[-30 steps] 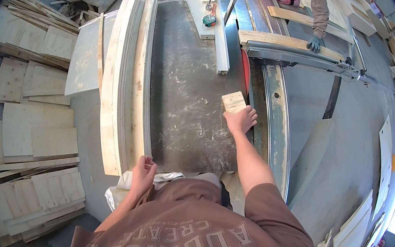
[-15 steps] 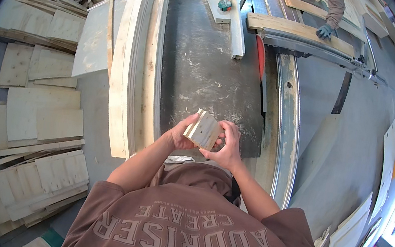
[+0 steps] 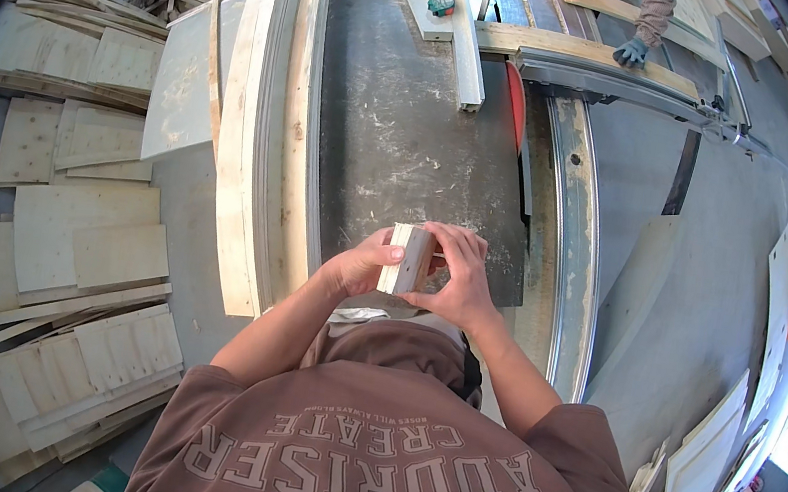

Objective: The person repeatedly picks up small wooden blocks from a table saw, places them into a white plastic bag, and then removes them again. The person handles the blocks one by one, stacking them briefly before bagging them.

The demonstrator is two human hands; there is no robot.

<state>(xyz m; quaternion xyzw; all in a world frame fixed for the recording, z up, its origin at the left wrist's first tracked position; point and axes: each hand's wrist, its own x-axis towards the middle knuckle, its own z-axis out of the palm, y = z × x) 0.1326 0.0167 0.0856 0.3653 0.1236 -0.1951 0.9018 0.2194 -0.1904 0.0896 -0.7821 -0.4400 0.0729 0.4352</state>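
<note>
In front of my chest, above the near edge of a dark saw table (image 3: 394,135), I hold a small pale wooden block (image 3: 406,263) with line-like layers along its side. Whether it is one piece or several pressed together, I cannot tell. My left hand (image 3: 363,267) grips its left side, thumb on the near face. Around the right side curls my right hand (image 3: 461,274), fingertips over the top and thumb at the bottom edge. Part of the block's right side is hidden behind those fingers.
Long boards (image 3: 255,126) lie along the table's left. A metal fence (image 3: 467,65) and a red strip (image 3: 514,107) stand at the far right. Beyond, a co-worker's gloved hand (image 3: 631,52) rests on a plank (image 3: 583,51). Plywood sheets (image 3: 78,237) are stacked on the left.
The block has been turned in my hands, so a narrower side now faces up. My right hand's fingers have shifted onto its top. The co-worker's plank and gloved hand have moved slightly left.
</note>
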